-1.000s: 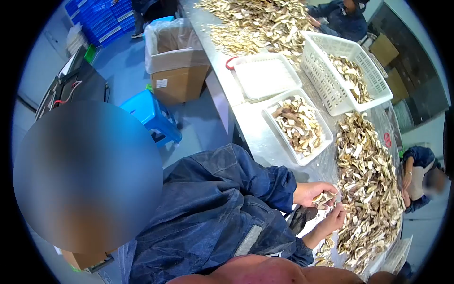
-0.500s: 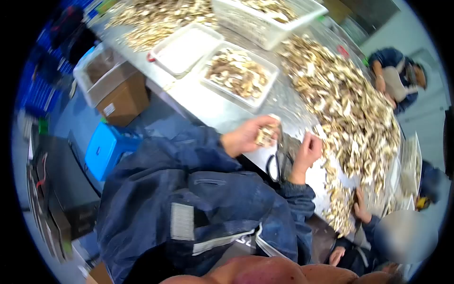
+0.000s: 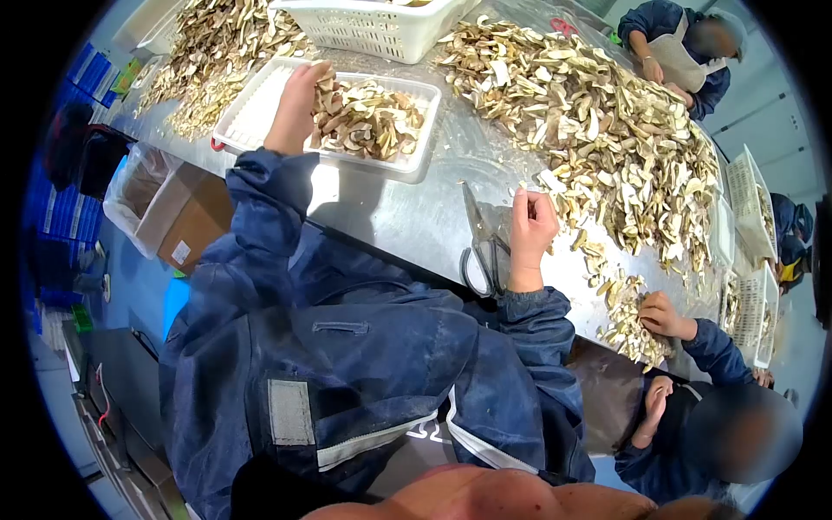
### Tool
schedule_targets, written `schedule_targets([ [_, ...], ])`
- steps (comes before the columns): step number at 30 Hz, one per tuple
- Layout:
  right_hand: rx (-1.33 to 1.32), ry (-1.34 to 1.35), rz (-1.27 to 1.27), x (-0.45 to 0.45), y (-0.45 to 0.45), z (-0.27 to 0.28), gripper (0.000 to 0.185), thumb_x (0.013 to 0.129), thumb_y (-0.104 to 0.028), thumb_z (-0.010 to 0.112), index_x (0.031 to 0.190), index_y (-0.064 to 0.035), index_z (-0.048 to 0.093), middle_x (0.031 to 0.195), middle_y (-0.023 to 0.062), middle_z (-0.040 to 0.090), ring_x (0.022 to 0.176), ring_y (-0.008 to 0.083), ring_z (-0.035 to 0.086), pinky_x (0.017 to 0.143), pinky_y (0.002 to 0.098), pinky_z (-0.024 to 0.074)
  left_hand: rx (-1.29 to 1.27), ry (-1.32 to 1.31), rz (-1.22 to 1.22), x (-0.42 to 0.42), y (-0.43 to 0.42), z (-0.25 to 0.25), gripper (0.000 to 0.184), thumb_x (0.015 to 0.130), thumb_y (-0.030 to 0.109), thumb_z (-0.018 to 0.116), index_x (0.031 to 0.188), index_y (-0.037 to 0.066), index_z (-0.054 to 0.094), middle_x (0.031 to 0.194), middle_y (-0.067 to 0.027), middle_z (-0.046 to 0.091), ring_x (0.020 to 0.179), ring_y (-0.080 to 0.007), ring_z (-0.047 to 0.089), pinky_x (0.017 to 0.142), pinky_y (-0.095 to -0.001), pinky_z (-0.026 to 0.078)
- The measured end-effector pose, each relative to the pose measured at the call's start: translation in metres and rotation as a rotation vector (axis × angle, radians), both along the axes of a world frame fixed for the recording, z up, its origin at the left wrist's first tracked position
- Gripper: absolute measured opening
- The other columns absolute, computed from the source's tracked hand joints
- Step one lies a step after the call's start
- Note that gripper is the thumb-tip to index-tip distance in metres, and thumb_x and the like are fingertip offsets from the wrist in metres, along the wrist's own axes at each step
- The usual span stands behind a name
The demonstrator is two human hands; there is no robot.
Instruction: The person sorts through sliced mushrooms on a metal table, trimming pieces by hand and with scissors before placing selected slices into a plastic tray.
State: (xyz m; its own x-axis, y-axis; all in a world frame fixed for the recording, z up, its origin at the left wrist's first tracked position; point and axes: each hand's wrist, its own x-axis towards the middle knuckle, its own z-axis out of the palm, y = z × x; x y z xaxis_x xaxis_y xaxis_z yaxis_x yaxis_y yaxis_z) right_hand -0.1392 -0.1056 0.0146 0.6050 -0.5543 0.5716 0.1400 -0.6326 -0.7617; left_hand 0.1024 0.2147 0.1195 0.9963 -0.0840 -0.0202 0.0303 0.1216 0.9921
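Observation:
My left hand (image 3: pixel 295 108) is curled around some dried mushroom slices (image 3: pixel 325 94) at the left side of a white plastic tray (image 3: pixel 421 156). Inside that tray lies a heap of similar slices (image 3: pixel 373 121). Another white tray (image 3: pixel 251 108), partly behind my left wrist, adjoins it. My right hand (image 3: pixel 533 227) is closed in a pinch above the metal table, beside the edge of the large mushroom pile (image 3: pixel 598 139); what its fingertips hold, if anything, is too small to name. Black-handled scissors (image 3: pixel 482 247) lie on the table just left of my right hand.
A white perforated basket (image 3: pixel 368 33) stands behind the trays, with more slices (image 3: pixel 230 39) to its left. One co-worker's hand (image 3: pixel 663 314) touches small pieces at right; another person (image 3: pixel 680 52) works across the table. A lined cardboard box (image 3: pixel 195 221) stands below the left edge.
My left hand has moved from in front of me, away and leftward to the tray, with the mushroom slices. My right hand stays pinched near the pile. The view has shifted.

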Motion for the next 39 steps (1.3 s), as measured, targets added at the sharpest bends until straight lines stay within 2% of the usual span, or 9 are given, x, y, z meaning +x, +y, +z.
schedule_targets([
  [3, -0.004, -0.001, 0.002, 0.000, 0.000, 0.000, 0.016, 0.086, -0.007, 0.071, 0.074, -0.0010, 0.063, 0.067, 0.0067, 0.055, 0.057, 0.0168, 0.051, 0.053, 0.0296, 0.0413, 0.219, 0.011, -0.037, 0.008, 0.000, -0.012, 0.047, 0.100, 0.044, 0.046, 0.130, 0.008, 0.057, 0.125, -0.0112, 0.063, 0.121, -0.0246, 0.054, 0.109, -0.0441, 0.033],
  [6, 0.006, -0.008, 0.018, 0.000, -0.001, 0.000, 0.016, 0.085, -0.007, 0.072, 0.074, -0.0008, 0.063, 0.066, 0.0066, 0.055, 0.056, 0.0166, 0.050, 0.052, 0.0297, 0.0407, 0.189, -0.053, -0.103, 0.006, 0.015, -0.022, 0.056, 0.101, 0.050, 0.039, 0.138, 0.011, 0.055, 0.141, -0.0086, 0.055, 0.136, -0.0233, 0.041, 0.115, -0.0409, 0.013],
  [10, 0.026, 0.004, 0.008, 0.001, 0.000, -0.001, 0.016, 0.086, -0.007, 0.071, 0.074, -0.0005, 0.063, 0.066, 0.0061, 0.054, 0.056, 0.0156, 0.049, 0.052, 0.0290, 0.0397, 0.224, -0.057, 0.181, -0.013, 0.062, -0.052, 0.044, 0.099, 0.034, 0.050, 0.131, 0.006, 0.059, 0.124, -0.0059, 0.062, 0.120, -0.0183, 0.051, 0.105, -0.0378, 0.033],
  [13, 0.034, -0.007, 0.018, 0.002, 0.002, 0.003, 0.017, 0.087, -0.008, 0.071, 0.074, -0.0005, 0.063, 0.066, 0.0043, 0.054, 0.057, 0.0130, 0.048, 0.053, 0.0272, 0.0389, 0.373, -0.096, 0.200, -0.033, 0.095, -0.083, 0.044, 0.090, 0.016, 0.064, 0.128, -0.005, 0.056, 0.122, -0.0175, 0.061, 0.115, -0.0217, 0.058, 0.099, -0.0304, 0.043],
  [16, 0.062, 0.002, 0.039, 0.002, 0.003, 0.001, 0.018, 0.088, -0.009, 0.071, 0.075, -0.0004, 0.063, 0.066, 0.0024, 0.054, 0.058, 0.0104, 0.047, 0.054, 0.0256, 0.0384, 0.453, -0.132, 0.223, -0.055, 0.095, -0.099, 0.038, 0.092, 0.015, 0.061, 0.125, -0.005, 0.058, 0.117, -0.0101, 0.063, 0.104, -0.0168, 0.058, 0.091, -0.0279, 0.045],
  [20, 0.089, 0.006, 0.036, 0.003, 0.001, -0.002, 0.017, 0.086, -0.007, 0.071, 0.074, -0.0002, 0.062, 0.066, 0.0045, 0.053, 0.056, 0.0134, 0.048, 0.052, 0.0276, 0.0388, 0.309, 0.027, 0.205, -0.057, 0.080, -0.093, 0.054, 0.093, 0.014, 0.061, 0.139, -0.004, 0.040, 0.111, -0.0132, 0.062, 0.091, -0.0182, 0.063, 0.074, -0.0294, 0.053],
  [23, 0.087, 0.020, 0.030, 0.000, 0.000, 0.000, 0.019, 0.089, -0.010, 0.071, 0.075, -0.0005, 0.063, 0.066, 0.0015, 0.054, 0.058, 0.0094, 0.047, 0.054, 0.0252, 0.0386, 0.158, 0.138, 0.178, -0.052, 0.072, -0.088, 0.057, 0.094, 0.015, 0.060, 0.141, -0.004, 0.034, 0.105, -0.0133, 0.062, 0.079, -0.0181, 0.064, 0.062, -0.0303, 0.054],
  [29, 0.077, 0.028, 0.025, 0.001, -0.001, -0.002, 0.018, 0.088, -0.008, 0.071, 0.075, -0.0002, 0.062, 0.067, 0.0029, 0.054, 0.057, 0.0107, 0.047, 0.053, 0.0256, 0.0391, 0.040, 0.260, 0.219, -0.040, 0.070, -0.094, 0.045, 0.095, 0.015, 0.060, 0.134, -0.003, 0.045, 0.096, -0.0081, 0.062, 0.066, -0.0138, 0.057, 0.052, -0.0253, 0.046],
  [39, 0.129, 0.032, 0.057, 0.001, 0.000, 0.002, 0.017, 0.086, -0.004, 0.071, 0.074, 0.0003, 0.060, 0.067, 0.0047, 0.054, 0.056, 0.0123, 0.048, 0.053, 0.0266, 0.0396, -0.108, 0.247, 0.037, -0.069, 0.087, -0.061, 0.027, 0.097, 0.017, 0.058, 0.121, 0.004, 0.059, 0.096, 0.0008, 0.067, 0.067, -0.0060, 0.056, 0.052, -0.0192, 0.036],
])
